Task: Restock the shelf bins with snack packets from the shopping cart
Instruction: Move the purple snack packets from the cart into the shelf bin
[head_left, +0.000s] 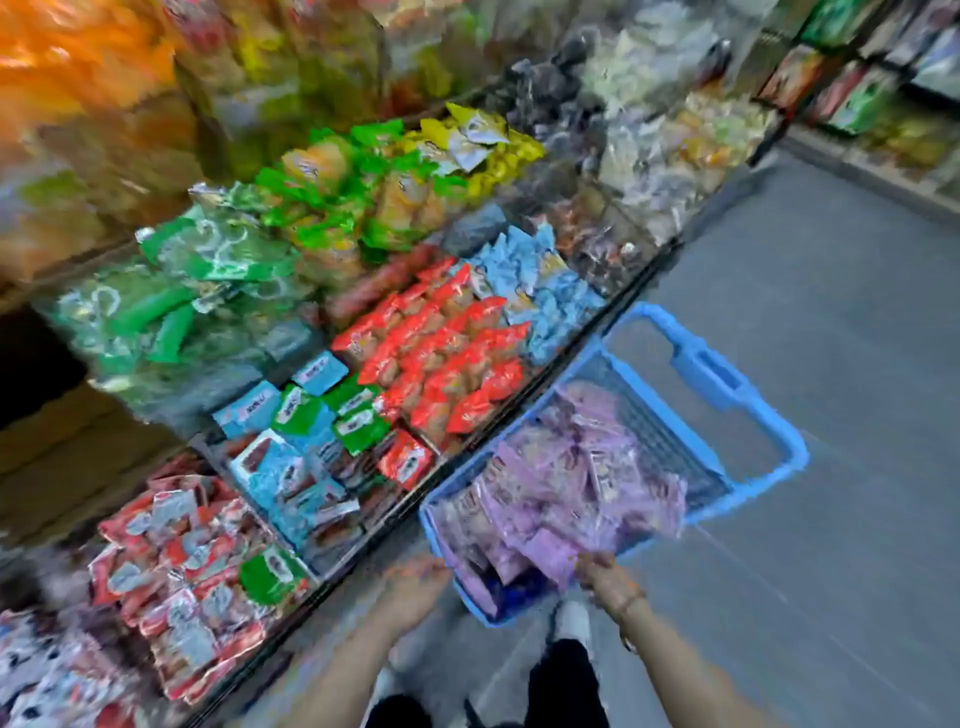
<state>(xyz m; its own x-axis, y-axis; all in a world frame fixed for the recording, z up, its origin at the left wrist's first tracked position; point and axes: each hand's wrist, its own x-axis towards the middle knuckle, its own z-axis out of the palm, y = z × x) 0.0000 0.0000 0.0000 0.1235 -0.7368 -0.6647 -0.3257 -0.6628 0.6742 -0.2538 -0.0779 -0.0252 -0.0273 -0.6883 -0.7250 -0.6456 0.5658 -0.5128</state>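
A blue shopping cart (691, 358) stands on the floor beside the shelf, filled with purple snack packets (571, 483). My right hand (605, 574) reaches into the cart's near end, and its fingers close on the nearest purple packets. My left hand (415, 584) is at the cart's near left corner; motion blur hides how its fingers lie. The shelf bins (363, 535) run along the left and hold red packets (447, 358), light blue packets (540, 291), green packets (208, 291) and mixed ones.
Grey floor (805, 260) opens to the right of the cart. More stocked shelves (852, 88) stand at the far right. My legs and a white shoe (571, 623) are below the cart. The whole view is blurred by motion.
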